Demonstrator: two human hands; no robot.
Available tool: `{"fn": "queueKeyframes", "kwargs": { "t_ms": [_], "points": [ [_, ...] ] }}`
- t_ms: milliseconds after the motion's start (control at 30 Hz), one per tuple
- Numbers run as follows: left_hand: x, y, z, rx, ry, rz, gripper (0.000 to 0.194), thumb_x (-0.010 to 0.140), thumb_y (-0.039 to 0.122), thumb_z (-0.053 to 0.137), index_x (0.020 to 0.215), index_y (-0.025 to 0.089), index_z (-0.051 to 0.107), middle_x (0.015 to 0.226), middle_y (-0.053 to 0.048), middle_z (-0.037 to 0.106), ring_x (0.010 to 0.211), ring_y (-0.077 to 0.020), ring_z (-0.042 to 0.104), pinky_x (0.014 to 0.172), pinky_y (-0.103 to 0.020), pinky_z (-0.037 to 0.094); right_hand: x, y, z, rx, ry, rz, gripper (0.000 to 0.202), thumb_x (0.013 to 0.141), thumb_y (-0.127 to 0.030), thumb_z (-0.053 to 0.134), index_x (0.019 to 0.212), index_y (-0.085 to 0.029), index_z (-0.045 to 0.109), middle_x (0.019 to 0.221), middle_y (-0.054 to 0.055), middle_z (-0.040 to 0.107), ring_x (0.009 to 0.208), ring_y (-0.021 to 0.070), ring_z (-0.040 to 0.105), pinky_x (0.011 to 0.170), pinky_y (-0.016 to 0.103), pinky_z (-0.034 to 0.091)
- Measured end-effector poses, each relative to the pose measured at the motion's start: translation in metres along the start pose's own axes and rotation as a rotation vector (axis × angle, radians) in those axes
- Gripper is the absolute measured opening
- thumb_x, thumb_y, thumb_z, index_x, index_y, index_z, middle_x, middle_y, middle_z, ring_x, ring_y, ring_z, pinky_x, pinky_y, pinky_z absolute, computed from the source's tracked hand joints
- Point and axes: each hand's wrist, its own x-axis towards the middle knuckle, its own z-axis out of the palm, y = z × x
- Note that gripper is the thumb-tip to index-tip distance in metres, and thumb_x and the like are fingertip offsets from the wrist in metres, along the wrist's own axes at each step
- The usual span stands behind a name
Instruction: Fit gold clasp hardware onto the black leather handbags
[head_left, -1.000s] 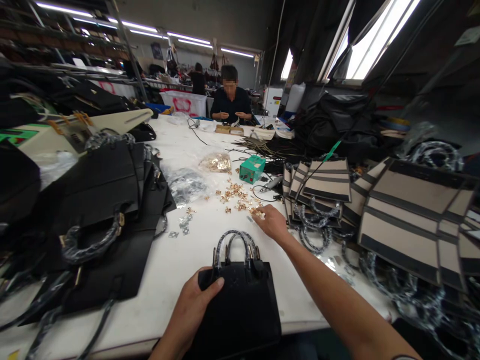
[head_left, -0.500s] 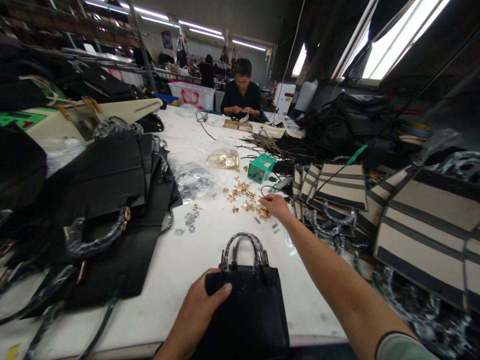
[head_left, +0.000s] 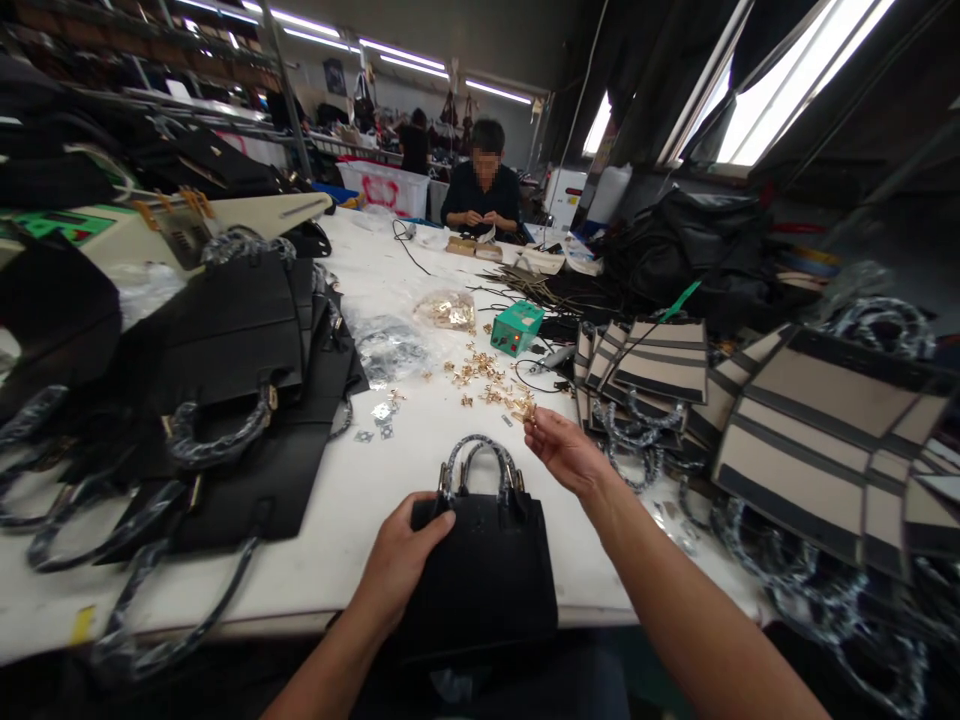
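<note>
A small black handbag (head_left: 480, 575) hangs at the table's front edge, its two handles wrapped in clear film. My left hand (head_left: 409, 545) grips its upper left corner, thumb on the front face. Above and right of the handles, my right hand (head_left: 559, 445) is raised with thumb and fingertips pinched on a small gold metal fitting (head_left: 530, 412). Beyond it, loose gold fittings (head_left: 480, 368) lie scattered on the white table (head_left: 375, 490). Some flat silver plates (head_left: 364, 437) lie to the left of them.
Black bag pieces with wrapped handles (head_left: 225, 420) are piled on the left. Beige-and-black striped bags (head_left: 802, 430) are stacked on the right. A green box with a cable (head_left: 517, 328) stands mid-table, near plastic bags (head_left: 390, 350). Across the table sits a co-worker (head_left: 484, 190).
My right hand has drawn back from the pile of gold fittings toward me, fingers pinched on one. The left hand still holds the handbag, which sits slightly higher in view.
</note>
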Motion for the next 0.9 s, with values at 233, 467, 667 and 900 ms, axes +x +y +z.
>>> {"fn": "queueKeyframes", "kwargs": {
  "t_ms": [233, 467, 667, 900],
  "points": [
    [0.001, -0.027, 0.015, 0.363, 0.355, 0.431, 0.034, 0.079, 0.034, 0.069, 0.109, 0.021, 0.061, 0.105, -0.006, 0.066, 0.1, -0.0242, 0.063, 0.093, -0.042, 0.049, -0.091, 0.046, 0.039, 0.321, -0.095, 0.127, 0.027, 0.077, -0.036, 0.08, 0.094, -0.018, 0.069, 0.091, 0.002, 0.071, 0.075, 0.0103, 0.067, 0.061, 0.018, 0.054],
    [-0.019, -0.032, 0.018, 0.646, 0.384, 0.926, 0.04, 0.085, 0.018, 0.061, 0.124, 0.022, 0.055, 0.12, -0.009, 0.061, 0.116, -0.0247, 0.054, 0.102, -0.046, 0.045, -0.104, 0.09, 0.054, 0.213, -0.02, 0.11, 0.033, 0.072, -0.042, 0.083, 0.088, -0.017, 0.068, 0.087, 0.004, 0.072, 0.071, 0.0131, 0.07, 0.057, 0.019, 0.054],
    [-0.018, -0.032, 0.014, 0.617, 0.127, 0.923, 0.039, 0.09, 0.02, 0.059, 0.127, 0.029, 0.059, 0.113, -0.004, 0.067, 0.109, -0.0207, 0.059, 0.098, -0.041, 0.049, -0.1, 0.096, 0.059, 0.07, 0.001, 0.049, 0.037, 0.073, -0.048, 0.079, 0.078, -0.014, 0.067, 0.071, 0.003, 0.07, 0.052, 0.0091, 0.063, 0.046, 0.017, 0.047],
    [-0.014, -0.031, 0.012, 0.517, 0.14, 0.77, 0.016, 0.089, 0.028, 0.063, 0.103, 0.025, 0.069, 0.107, -0.004, 0.067, 0.104, -0.0194, 0.062, 0.095, -0.038, 0.05, -0.103, 0.095, 0.062, -0.029, -0.035, 0.024, 0.038, 0.078, -0.052, 0.072, 0.08, -0.014, 0.068, 0.069, 0.004, 0.07, 0.053, 0.0118, 0.063, 0.044, 0.019, 0.048]
  ]
}}
